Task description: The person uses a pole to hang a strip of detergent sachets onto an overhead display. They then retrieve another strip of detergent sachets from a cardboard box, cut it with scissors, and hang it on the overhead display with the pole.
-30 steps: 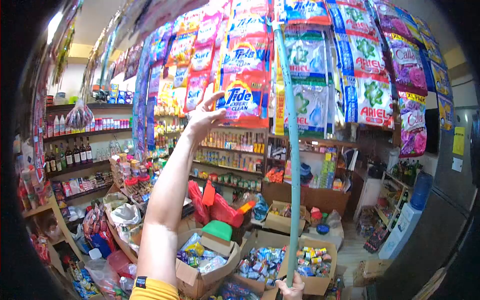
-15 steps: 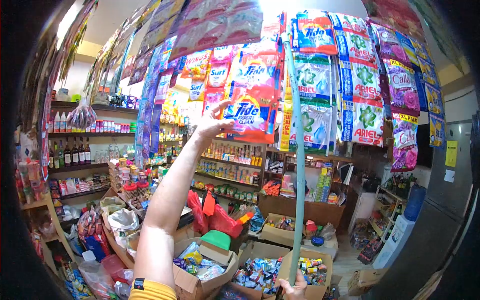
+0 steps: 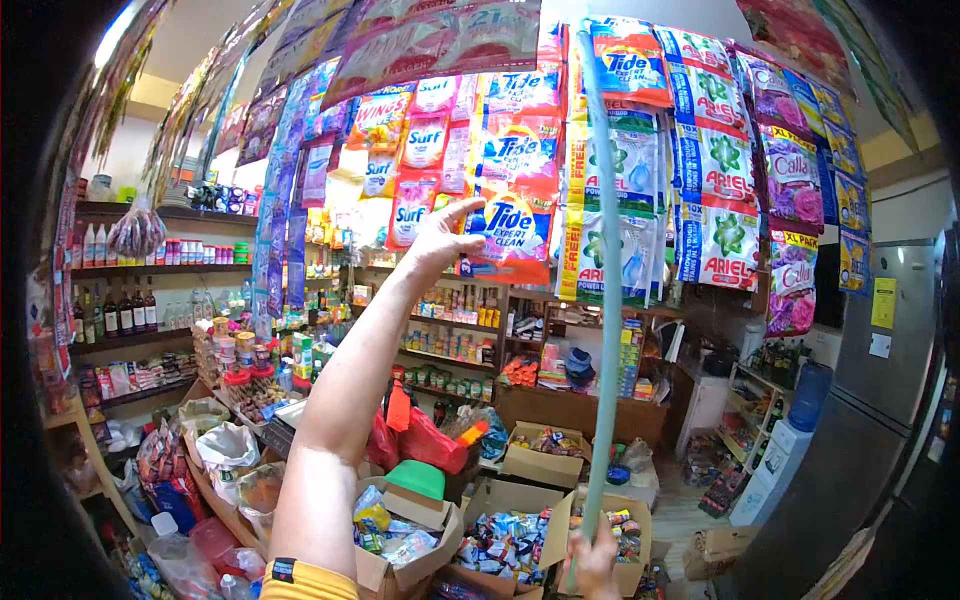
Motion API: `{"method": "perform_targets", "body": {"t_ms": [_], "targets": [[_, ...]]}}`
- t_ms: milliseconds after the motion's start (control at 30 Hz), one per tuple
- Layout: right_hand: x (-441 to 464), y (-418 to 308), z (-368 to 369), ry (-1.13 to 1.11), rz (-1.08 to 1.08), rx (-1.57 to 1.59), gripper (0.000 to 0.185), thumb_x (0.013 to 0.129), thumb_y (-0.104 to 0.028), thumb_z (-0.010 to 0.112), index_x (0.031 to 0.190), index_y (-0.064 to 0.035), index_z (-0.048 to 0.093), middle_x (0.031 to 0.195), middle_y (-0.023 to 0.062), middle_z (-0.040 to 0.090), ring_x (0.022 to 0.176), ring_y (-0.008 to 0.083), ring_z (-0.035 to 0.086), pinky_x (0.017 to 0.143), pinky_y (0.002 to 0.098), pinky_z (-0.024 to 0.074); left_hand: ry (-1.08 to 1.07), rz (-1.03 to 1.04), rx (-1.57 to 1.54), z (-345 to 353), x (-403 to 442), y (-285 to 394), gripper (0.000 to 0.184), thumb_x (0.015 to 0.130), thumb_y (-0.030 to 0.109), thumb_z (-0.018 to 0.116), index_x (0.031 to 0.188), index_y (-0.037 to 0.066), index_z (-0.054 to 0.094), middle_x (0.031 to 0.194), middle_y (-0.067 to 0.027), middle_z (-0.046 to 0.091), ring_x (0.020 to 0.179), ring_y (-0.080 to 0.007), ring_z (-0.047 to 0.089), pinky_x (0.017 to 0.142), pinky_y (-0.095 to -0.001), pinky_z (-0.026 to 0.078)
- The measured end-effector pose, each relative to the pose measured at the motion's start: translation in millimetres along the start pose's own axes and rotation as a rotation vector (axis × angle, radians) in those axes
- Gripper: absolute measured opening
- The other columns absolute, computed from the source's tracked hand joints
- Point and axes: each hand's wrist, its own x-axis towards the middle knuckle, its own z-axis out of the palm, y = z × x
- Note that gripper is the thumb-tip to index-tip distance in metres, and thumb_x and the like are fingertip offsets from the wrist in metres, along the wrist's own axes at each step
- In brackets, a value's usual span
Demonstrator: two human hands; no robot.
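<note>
My left hand (image 3: 447, 240) is raised on a stretched arm with a yellow sleeve. Its thumb and fingers are apart at the left edge of the lowest Tide detergent sachet (image 3: 512, 228); whether they touch it I cannot tell. That sachet hangs at the bottom of a strip of similar orange-and-blue packs. Low in the view, my right hand (image 3: 594, 560) is closed around a long pale-green pole (image 3: 610, 330). The pole rises nearly upright in front of the hanging packs, its upper end near the top edge of the view.
Ariel packs (image 3: 728, 240), Calla packs (image 3: 797, 185) and Surf packs (image 3: 424, 145) hang alongside. Below stand open cardboard boxes (image 3: 540, 463) filled with small packets. Stocked shelves (image 3: 160, 268) line the left; a dark refrigerator (image 3: 880, 370) and a water dispenser (image 3: 775, 475) stand right.
The pole has moved slightly right against the hanging packs and its upper end is higher. My right hand has risen a little. My left hand stays beside the Tide sachet; the view has shifted slightly.
</note>
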Motion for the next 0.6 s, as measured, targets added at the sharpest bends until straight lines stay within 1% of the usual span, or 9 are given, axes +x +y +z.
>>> {"method": "perform_targets", "body": {"t_ms": [33,100,233,267,367,433,500,533,600], "targets": [[25,-34,9,-0.010,0.010,0.216,0.039,0.082,-0.010,0.058,0.118,-0.0039,0.045,0.059,-0.0033,0.045,0.042,0.0034,0.042,0.036,0.0189,0.0357,0.002,0.039,-0.043,4,8,-2,0.058,0.071,-0.007,0.060,0.126,0.002,0.045,0.113,-0.0036,0.056,0.095,-0.0098,0.054,0.085,-0.0240,0.043],[69,-72,15,-0.064,-0.025,0.242,0.035,0.086,-0.013,0.052,0.119,-0.0039,0.045,0.059,-0.0036,0.043,0.041,0.0031,0.040,0.035,0.0189,0.0343,0.039,0.088,-0.035,12,21,3,0.057,0.070,-0.006,0.060,0.125,0.002,0.046,0.111,-0.0044,0.057,0.093,-0.0102,0.054,0.083,-0.0240,0.044],[118,-105,18,-0.075,-0.114,0.281,0.037,0.087,-0.020,0.052,0.120,-0.0035,0.043,0.062,-0.0030,0.043,0.042,0.0035,0.039,0.034,0.0190,0.0343,0.257,0.150,-0.189,25,48,11,0.052,0.074,-0.005,0.059,0.123,0.001,0.046,0.109,-0.0064,0.057,0.088,-0.0105,0.056,0.077,-0.0240,0.047],[118,-107,17,-0.087,-0.112,0.311,0.038,0.088,-0.021,0.052,0.120,-0.0034,0.042,0.062,-0.0029,0.043,0.042,0.0036,0.039,0.034,0.0192,0.0346,0.220,0.179,-0.290,27,46,10,0.052,0.074,-0.005,0.058,0.124,0.001,0.045,0.110,-0.0076,0.056,0.089,-0.0120,0.056,0.076,-0.0247,0.048],[94,-104,9,-0.141,-0.078,0.315,0.040,0.088,-0.021,0.054,0.121,-0.0041,0.041,0.063,-0.0027,0.043,0.043,0.0039,0.040,0.034,0.0199,0.0355,0.129,0.044,0.069,35,15,-4,0.053,0.074,-0.007,0.056,0.125,0.002,0.043,0.112,-0.0083,0.055,0.089,-0.0130,0.057,0.074,-0.0249,0.049],[79,-91,0,-0.134,-0.024,0.342,0.036,0.087,-0.019,0.056,0.117,-0.0035,0.044,0.064,-0.0027,0.044,0.044,0.0040,0.041,0.036,0.0198,0.0370,0.115,-0.045,-0.245,32,-3,-32,0.054,0.071,-0.009,0.056,0.122,0.005,0.048,0.112,-0.0039,0.056,0.081,-0.0100,0.057,0.068,-0.0227,0.048],[66,-67,-9,-0.102,0.027,0.372,0.035,0.086,-0.019,0.057,0.115,-0.0034,0.045,0.064,-0.0024,0.045,0.046,0.0041,0.042,0.038,0.0193,0.0379,0.164,0.051,-0.210,19,-3,-54,0.055,0.071,-0.012,0.055,0.123,0.006,0.048,0.113,-0.0039,0.056,0.078,-0.0098,0.058,0.066,-0.0238,0.049],[64,-53,-14,-0.078,0.025,0.359,0.036,0.085,-0.020,0.059,0.114,-0.0040,0.046,0.065,-0.0019,0.047,0.047,0.0045,0.044,0.040,0.0193,0.0395,0.174,-0.041,-0.193,14,-3,-54,0.057,0.071,-0.011,0.056,0.124,0.008,0.047,0.115,-0.0039,0.055,0.080,-0.0103,0.059,0.069,-0.0237,0.050],[43,-30,-19,-0.070,0.084,0.385,0.036,0.084,-0.021,0.060,0.115,-0.0075,0.046,0.065,-0.0017,0.047,0.046,0.0050,0.045,0.039,0.0216,0.0403,0.166,-0.066,-0.068,18,-15,-80,0.055,0.074,-0.007,0.058,0.125,0.009,0.047,0.120,-0.0047,0.051,0.083,-0.0100,0.058,0.071,-0.0232,0.049]]}}
